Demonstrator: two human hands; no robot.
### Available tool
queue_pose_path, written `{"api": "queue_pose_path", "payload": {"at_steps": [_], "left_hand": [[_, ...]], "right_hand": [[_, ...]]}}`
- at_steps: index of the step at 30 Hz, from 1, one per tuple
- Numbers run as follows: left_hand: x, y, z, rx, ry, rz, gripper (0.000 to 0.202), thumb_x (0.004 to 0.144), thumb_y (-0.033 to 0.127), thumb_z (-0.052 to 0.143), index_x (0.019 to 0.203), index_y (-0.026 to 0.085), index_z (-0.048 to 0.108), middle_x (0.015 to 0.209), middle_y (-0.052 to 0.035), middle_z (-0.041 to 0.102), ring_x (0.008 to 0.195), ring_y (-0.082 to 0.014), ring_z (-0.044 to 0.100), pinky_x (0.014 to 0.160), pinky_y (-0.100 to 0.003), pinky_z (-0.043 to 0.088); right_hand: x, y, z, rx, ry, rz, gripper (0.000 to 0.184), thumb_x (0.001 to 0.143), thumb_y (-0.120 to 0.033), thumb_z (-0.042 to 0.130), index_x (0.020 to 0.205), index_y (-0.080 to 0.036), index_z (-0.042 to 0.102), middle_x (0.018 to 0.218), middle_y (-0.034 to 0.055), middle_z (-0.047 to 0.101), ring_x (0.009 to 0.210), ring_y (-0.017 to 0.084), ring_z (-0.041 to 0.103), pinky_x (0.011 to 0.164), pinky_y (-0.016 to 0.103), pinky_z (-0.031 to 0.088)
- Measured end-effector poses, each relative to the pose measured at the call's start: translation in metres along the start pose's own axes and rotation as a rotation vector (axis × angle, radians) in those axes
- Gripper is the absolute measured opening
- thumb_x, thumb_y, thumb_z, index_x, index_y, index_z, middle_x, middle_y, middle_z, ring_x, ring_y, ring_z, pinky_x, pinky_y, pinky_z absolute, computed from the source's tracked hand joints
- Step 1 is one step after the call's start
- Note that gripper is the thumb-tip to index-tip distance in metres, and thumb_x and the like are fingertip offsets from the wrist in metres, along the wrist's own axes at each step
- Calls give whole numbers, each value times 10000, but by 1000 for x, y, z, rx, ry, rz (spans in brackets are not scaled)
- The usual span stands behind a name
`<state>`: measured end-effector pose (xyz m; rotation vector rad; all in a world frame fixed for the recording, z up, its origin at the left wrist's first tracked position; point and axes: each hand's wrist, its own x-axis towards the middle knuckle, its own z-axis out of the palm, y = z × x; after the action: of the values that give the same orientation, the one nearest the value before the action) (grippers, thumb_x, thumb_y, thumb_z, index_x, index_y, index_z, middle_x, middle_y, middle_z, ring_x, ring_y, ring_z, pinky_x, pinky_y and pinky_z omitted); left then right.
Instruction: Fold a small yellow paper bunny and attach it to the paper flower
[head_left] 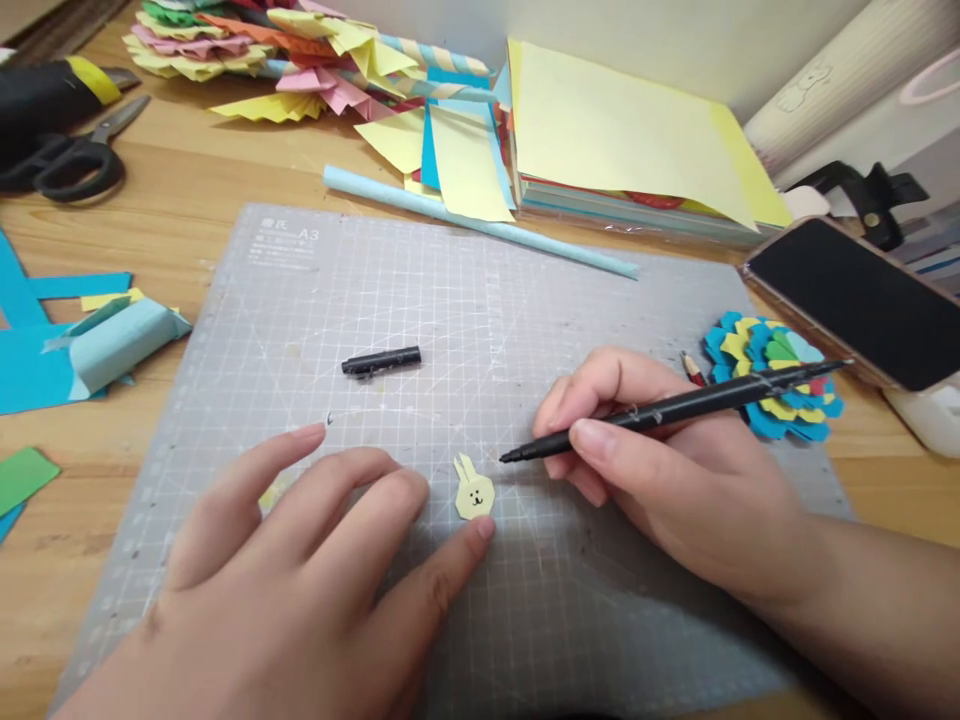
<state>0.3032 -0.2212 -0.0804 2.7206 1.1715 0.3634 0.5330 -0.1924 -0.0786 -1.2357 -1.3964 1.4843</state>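
A small yellow paper rabbit [473, 489] with a drawn face lies on the grey cutting mat [450, 300]. My left hand [300, 590] rests flat on the mat with fingers spread, its thumb tip touching the rabbit's lower edge. My right hand [675, 480] grips a black pen [675, 408], whose tip points left, just right of the rabbit and apart from it. The pen's black cap [381, 361] lies on the mat farther back.
A blue, yellow and green paper flower [772, 375] and a phone [855, 300] sit at the right. A stack of coloured paper [630, 140], folded paper fans [262, 50] and a pale blue paper tube [480, 222] lie behind. Scissors [67, 160] and blue scraps [82, 340] are left.
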Motion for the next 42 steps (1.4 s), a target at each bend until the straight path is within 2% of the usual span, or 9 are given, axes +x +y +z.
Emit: {"api": "queue_pose_path", "payload": {"at_steps": [4,6,10,12,15,20,26,37,42], "left_hand": [[3,-4,-6,-87,55,42,318,868,138,457,1023,360,625,821,46,640,940,-184,595,1068,-437,251],[6,-10,-11,-121,80,29,261,864,166,475,983,349,618,820,55,630,861,-173,590,1001,-426,305],[20,-28,-17,-33,178,-181,160,895,301,475,1018,288,576,955,-9,576,873,-236,542,837,-456,365],[28,-36,-15,32,122,-292,187,908,328,465,1051,246,553,1013,-63,553,957,-294,524,841,-499,374],[37,-43,-8,50,123,-326,230,902,379,444,1057,251,554,1040,-94,537,1009,-347,499,832,-546,384],[38,-48,-3,58,90,-303,135,909,313,433,874,258,551,999,-80,569,914,-308,509,722,-489,381],[40,-49,-2,42,90,-339,115,914,297,470,1019,262,500,966,-64,605,930,-291,533,758,-484,377],[37,-38,-10,-90,57,-210,100,933,238,459,1020,252,507,984,-34,610,949,-242,553,797,-427,364],[38,-33,-10,-176,96,-135,116,933,209,484,1028,245,540,984,-17,622,966,-218,556,830,-379,375]], "right_hand": [[3,2,-1,99,8,30,99,900,-249,590,813,-206,570,716,-4,609,548,92,476,457,209,383],[4,3,-2,148,22,43,87,906,-243,585,830,-205,568,689,-12,603,533,88,471,455,206,374],[5,3,-2,251,53,30,46,888,-212,616,863,-211,577,679,-31,592,531,72,465,474,194,364],[6,3,-1,275,64,24,41,865,-194,640,880,-215,608,688,-30,593,557,76,483,492,194,375],[8,-1,-1,359,47,48,57,864,-208,606,897,-204,652,739,9,642,598,99,528,488,204,386],[8,-1,-1,377,10,66,120,899,-219,539,924,-187,651,799,48,686,624,108,559,507,210,421],[8,4,2,317,15,45,31,904,-222,562,906,-192,574,771,24,666,630,102,564,508,196,430],[11,8,0,356,34,24,62,904,-251,605,920,-194,586,774,8,671,612,82,554,510,183,426],[8,6,2,299,-8,16,92,866,-248,665,926,-182,639,771,17,699,617,86,584,529,193,457]]}}
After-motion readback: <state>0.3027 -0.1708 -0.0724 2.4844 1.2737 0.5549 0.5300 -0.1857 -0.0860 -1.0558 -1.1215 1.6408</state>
